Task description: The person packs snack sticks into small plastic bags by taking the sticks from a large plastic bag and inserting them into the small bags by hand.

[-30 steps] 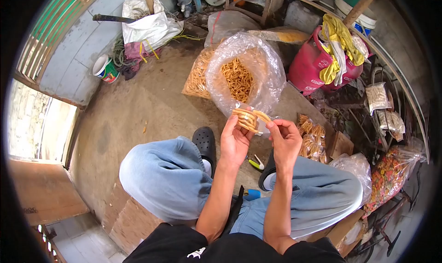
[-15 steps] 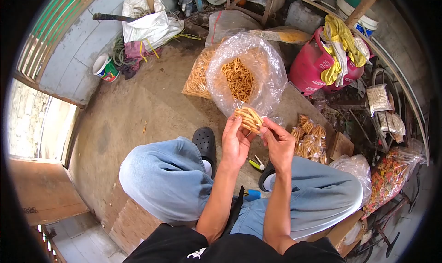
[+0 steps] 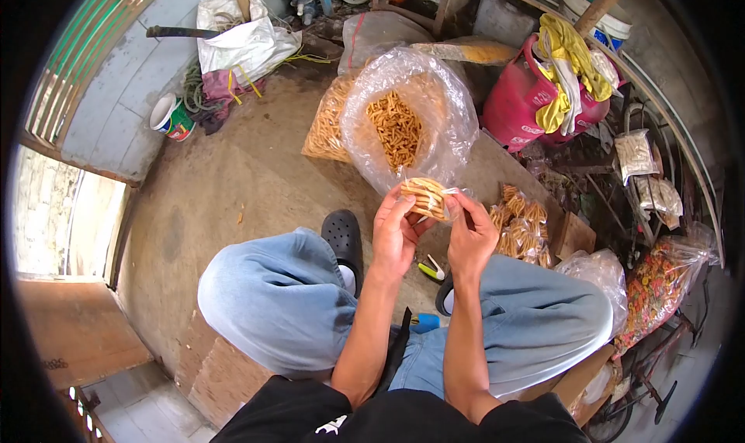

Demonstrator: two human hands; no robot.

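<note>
A small clear plastic bag of stick snacks (image 3: pixel 425 198) is held up between my two hands. My left hand (image 3: pixel 396 230) is closed around its left side, thumb in front. My right hand (image 3: pixel 470 230) pinches the bag's gathered mouth at the right. Just beyond stands a large open plastic bag (image 3: pixel 454 125) with many loose stick snacks (image 3: pixel 394 129) inside. Several filled small bags (image 3: pixel 521 226) lie on the floor to the right of my right hand. A green-handled cutting tool (image 3: pixel 430 270) lies on the floor between my feet.
Behind the large bag lies a pale sack (image 3: pixel 380 36). A red barrel (image 3: pixel 516 105) with yellow cloth stands at the back right. A bag of colourful pieces (image 3: pixel 660 295) leans at the far right, near a wooden block (image 3: pixel 575 237). A white-and-green bucket (image 3: pixel 172 117) is at the left.
My right hand has shifted slightly, now pinching the small bag's mouth, and the bag looks rounder and more bunched. The whole view has shifted a little.
</note>
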